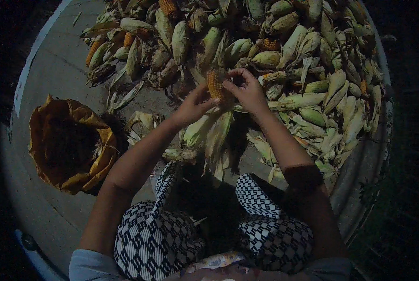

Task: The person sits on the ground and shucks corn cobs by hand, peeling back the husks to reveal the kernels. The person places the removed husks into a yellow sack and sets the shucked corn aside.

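An ear of corn (215,84) with bare orange kernels is held upright between my two hands, its pale husks (218,133) peeled back and hanging below it. My left hand (195,105) grips the lower left side of the ear, thumb across its base. At the ear's right side is my right hand (246,87), its thumb and forefinger bent towards the upper part; whether they pinch a husk or the cob is hard to tell. Just beyond my hands lies a large heap of unhusked corn ears (209,42), a few showing orange kernels.
An open yellow-brown sack (105,140) stands at the left, its inside dark. More ears (311,116) spread down the right side. Loose husks (142,121) lie on the concrete floor (65,77) by my left forearm. My knees in patterned trousers (160,224) are close below.
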The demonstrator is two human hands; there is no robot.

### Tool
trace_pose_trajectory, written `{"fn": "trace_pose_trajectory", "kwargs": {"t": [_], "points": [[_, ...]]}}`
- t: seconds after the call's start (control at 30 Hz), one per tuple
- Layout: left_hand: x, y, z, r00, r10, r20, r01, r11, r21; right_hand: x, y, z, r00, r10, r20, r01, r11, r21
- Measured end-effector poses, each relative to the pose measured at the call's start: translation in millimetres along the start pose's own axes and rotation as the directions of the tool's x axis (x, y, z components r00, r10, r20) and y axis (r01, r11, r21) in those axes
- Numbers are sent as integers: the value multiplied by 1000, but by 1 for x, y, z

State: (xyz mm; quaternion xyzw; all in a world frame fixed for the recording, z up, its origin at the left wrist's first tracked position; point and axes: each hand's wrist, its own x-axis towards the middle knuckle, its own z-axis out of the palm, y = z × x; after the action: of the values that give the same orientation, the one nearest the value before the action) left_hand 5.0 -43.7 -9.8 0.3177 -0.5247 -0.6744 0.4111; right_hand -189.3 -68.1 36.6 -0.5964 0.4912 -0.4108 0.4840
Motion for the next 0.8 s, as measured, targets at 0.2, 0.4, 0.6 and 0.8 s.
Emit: {"fn": "trace_pose_trajectory", "kwargs": {"t": [0.2,0.4,0.6,0.8], "points": [[-6,7,1,999,-42,1,42,999,-28,-5,-2,-1,996,87,33,-83,990,-113],[-3,3,-3,996,-85,-17,83,992,-96,-14,13,5,988,121,-95,-109,987,118],[-5,-1,-3,993,-102,-67,98,993,-61,-11,9,9,999,-29,-45,17,973,-232],[0,-12,-1,998,4,-67,-1,999,40,-10,18,14,995,-66,-80,45,970,-238]]}}
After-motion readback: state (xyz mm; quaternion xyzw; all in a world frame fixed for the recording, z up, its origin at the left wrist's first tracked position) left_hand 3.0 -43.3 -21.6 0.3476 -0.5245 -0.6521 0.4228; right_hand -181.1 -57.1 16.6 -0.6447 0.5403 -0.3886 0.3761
